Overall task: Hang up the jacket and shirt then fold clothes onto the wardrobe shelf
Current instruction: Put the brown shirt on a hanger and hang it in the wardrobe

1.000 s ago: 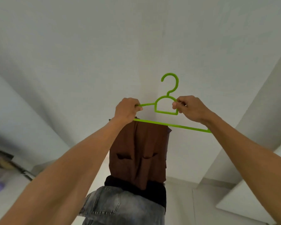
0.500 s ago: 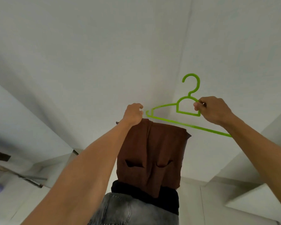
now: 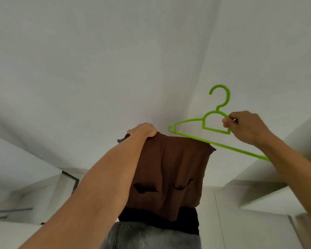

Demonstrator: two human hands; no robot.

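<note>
A brown garment with two chest pockets hangs from the lower bar of a bright green plastic hanger, held up high in front of a white wall. My left hand grips the garment's top left edge, just left of the hanger's left tip. My right hand pinches the hanger by its neck, below the hook. The hanger's right end runs behind my right forearm. Below the brown garment a black cloth and grey denim show.
White walls and a ceiling corner fill the view. A white box-like ledge juts in at the lower right. At the lower left sit a dark-framed panel and a grey ledge.
My left hand left the hanger's left arm and now grips the brown garment's top edge. The right hand carried the hanger rightward, so the garment sits nearer the bar's left end.
</note>
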